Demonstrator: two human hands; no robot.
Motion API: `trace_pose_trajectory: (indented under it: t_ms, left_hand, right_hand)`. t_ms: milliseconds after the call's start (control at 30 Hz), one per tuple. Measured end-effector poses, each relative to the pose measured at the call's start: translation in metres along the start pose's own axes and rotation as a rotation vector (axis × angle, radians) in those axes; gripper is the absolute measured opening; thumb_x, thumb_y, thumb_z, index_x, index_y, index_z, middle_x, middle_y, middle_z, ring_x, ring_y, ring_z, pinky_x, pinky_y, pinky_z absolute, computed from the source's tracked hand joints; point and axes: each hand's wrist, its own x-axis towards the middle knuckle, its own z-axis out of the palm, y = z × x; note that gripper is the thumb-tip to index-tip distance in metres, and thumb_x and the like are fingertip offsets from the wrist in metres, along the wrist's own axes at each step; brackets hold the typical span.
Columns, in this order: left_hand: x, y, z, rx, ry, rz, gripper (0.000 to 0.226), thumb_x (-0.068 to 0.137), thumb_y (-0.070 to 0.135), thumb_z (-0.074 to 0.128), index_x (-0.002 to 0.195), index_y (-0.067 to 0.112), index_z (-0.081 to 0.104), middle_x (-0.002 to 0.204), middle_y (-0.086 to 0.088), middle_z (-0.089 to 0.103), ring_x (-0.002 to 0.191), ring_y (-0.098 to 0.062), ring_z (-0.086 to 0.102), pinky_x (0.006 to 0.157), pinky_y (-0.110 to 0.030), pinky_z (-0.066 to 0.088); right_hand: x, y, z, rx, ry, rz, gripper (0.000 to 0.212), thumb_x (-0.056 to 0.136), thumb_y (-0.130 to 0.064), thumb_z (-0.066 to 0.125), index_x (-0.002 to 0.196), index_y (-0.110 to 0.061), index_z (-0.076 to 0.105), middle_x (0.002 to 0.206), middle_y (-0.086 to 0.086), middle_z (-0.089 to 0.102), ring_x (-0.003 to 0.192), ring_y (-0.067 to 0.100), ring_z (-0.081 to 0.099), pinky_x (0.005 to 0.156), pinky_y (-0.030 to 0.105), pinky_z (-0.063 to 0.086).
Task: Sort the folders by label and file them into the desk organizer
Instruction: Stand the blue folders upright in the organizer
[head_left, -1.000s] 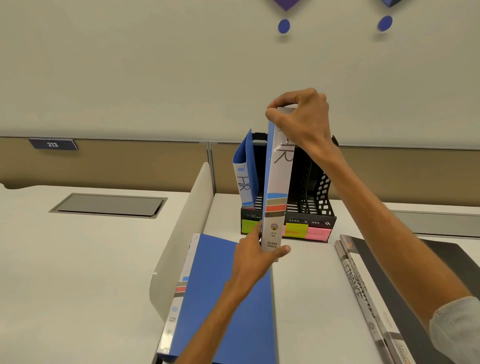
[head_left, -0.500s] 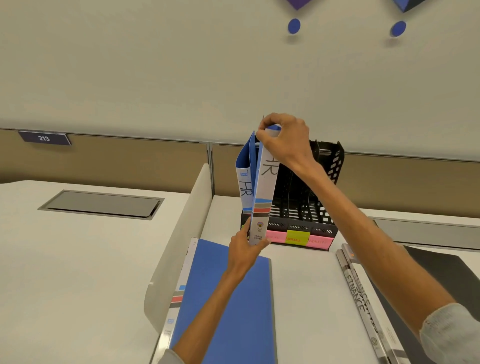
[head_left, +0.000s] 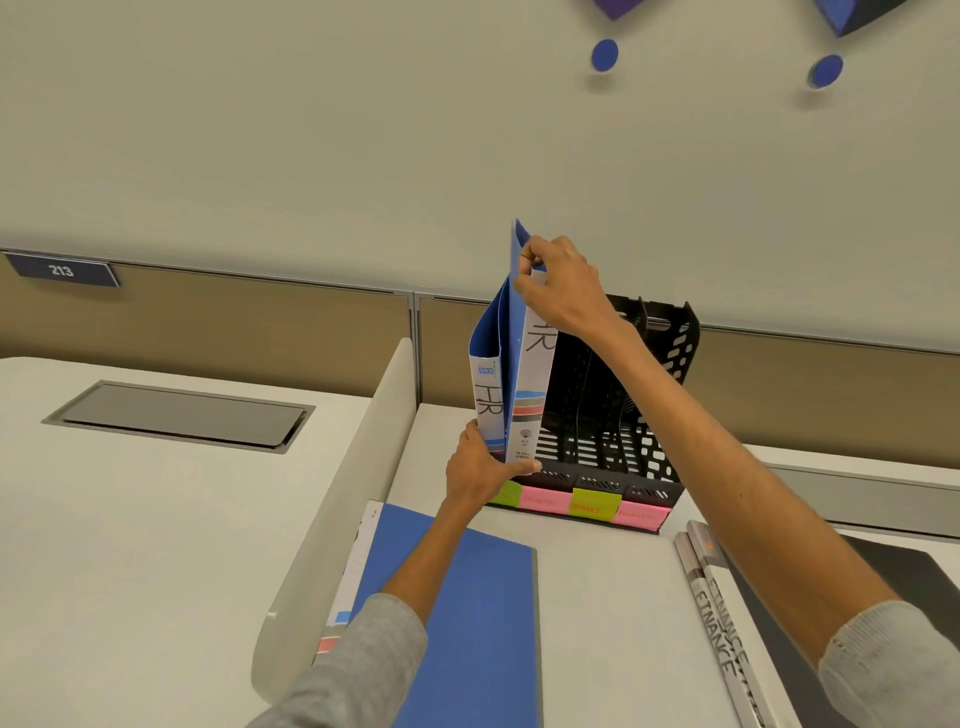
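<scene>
Office. White workstation desks (head_left: 156, 519) were split by a low divider (head_left: 332, 519), with a flush cable hatch (head_left: 176, 415), a "213" plate (head_left: 62, 270) on the partition, a black desk organizer (head_left: 649, 415), HR binders (head_left: 488, 405) and FINANCE binders (head_left: 722, 618).

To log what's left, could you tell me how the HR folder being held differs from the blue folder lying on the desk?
The held HR folder stands upright at the desk organizer; the flat blue folder lies on the desk. The right hand pinches the held HR folder's top and the left hand grips its base; no hand holds the flat blue folder. Both have blue covers.
</scene>
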Motion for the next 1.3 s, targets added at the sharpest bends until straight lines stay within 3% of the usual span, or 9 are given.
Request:
trace_pose_trajectory:
  t_ms: [133,367,500,633,767,867,1033,1200,1300]
  left_hand:
    - [0.011,-0.005,0.009,0.016,0.079,-0.002,0.095,0.068,0.058,0.08,0.138,0.016,0.033,0.133,-0.004,0.047,0.125,-0.023,0.051,0.093,-0.038,0.053]
    - [0.014,-0.012,0.024,0.103,0.229,0.031,0.087,0.07,0.069,0.07,0.129,0.013,0.038,0.126,-0.003,0.054,0.115,-0.021,0.059,0.085,-0.034,0.055]
    - [0.019,-0.014,0.023,0.121,0.263,0.028,0.087,0.067,0.073,0.068,0.123,0.012,0.041,0.121,-0.004,0.058,0.109,-0.022,0.062,0.081,-0.033,0.055]
    - [0.019,-0.016,0.02,0.123,0.243,0.044,0.086,0.066,0.072,0.069,0.121,0.012,0.041,0.121,-0.004,0.059,0.108,-0.023,0.063,0.082,-0.032,0.056]
    - [0.02,-0.023,0.005,0.125,0.152,0.065,0.079,0.068,0.067,0.072,0.121,0.015,0.043,0.122,-0.002,0.061,0.103,-0.021,0.064,0.077,-0.024,0.051]
    - [0.017,-0.023,0.004,0.156,0.145,0.049,0.077,0.072,0.064,0.071,0.123,0.014,0.043,0.124,-0.003,0.059,0.105,-0.022,0.062,0.083,-0.032,0.054]
    - [0.011,-0.023,0.012,0.186,0.171,0.0,0.074,0.075,0.067,0.066,0.122,0.011,0.05,0.12,-0.005,0.06,0.103,-0.022,0.063,0.085,-0.035,0.056]
    - [0.015,-0.022,0.01,0.175,0.167,-0.024,0.071,0.075,0.068,0.066,0.114,0.01,0.053,0.117,-0.006,0.064,0.097,-0.024,0.064,0.083,-0.036,0.057]
    - [0.015,-0.023,0.011,0.192,0.157,-0.01,0.07,0.076,0.067,0.065,0.118,0.012,0.052,0.12,-0.005,0.064,0.098,-0.024,0.065,0.084,-0.034,0.057]
  right_hand:
    - [0.011,0.012,0.008,0.018,0.045,-0.012,0.006,0.092,-0.018,0.054,0.097,-0.016,0.056,0.113,0.0,0.049,0.108,0.016,0.051,0.094,0.03,0.028]
    - [0.015,0.019,0.02,0.053,0.159,-0.031,0.007,0.092,-0.019,0.055,0.098,-0.016,0.058,0.11,-0.003,0.048,0.096,0.008,0.05,0.089,0.027,0.029]
    - [0.013,0.022,0.021,0.028,0.202,-0.023,0.011,0.093,-0.02,0.054,0.102,-0.016,0.06,0.114,0.002,0.05,0.093,0.01,0.052,0.076,0.009,0.026]
    - [0.013,0.022,0.021,0.013,0.193,-0.037,0.014,0.094,-0.02,0.054,0.105,-0.016,0.06,0.116,0.003,0.05,0.093,0.009,0.05,0.075,0.011,0.024]
    - [0.013,0.025,0.021,0.0,0.18,-0.022,0.015,0.094,-0.023,0.053,0.107,-0.019,0.06,0.118,0.003,0.049,0.091,0.009,0.048,0.069,0.004,0.019]
    - [0.015,0.024,0.021,0.014,0.17,0.009,0.018,0.096,-0.027,0.05,0.109,-0.022,0.062,0.119,0.002,0.049,0.094,0.008,0.048,0.068,0.005,0.02]
    - [0.016,0.022,0.018,0.018,0.136,-0.001,0.028,0.1,-0.039,0.046,0.116,-0.027,0.065,0.125,0.002,0.049,0.103,0.007,0.048,0.086,0.022,0.031]
    - [0.012,0.02,0.017,0.024,0.132,-0.018,0.031,0.102,-0.037,0.044,0.117,-0.024,0.067,0.132,0.005,0.046,0.115,0.017,0.055,0.094,0.026,0.038]
    - [0.012,0.017,0.02,0.024,0.143,-0.02,0.03,0.103,-0.034,0.044,0.117,-0.021,0.067,0.135,0.006,0.044,0.109,0.017,0.059,0.083,0.008,0.034]
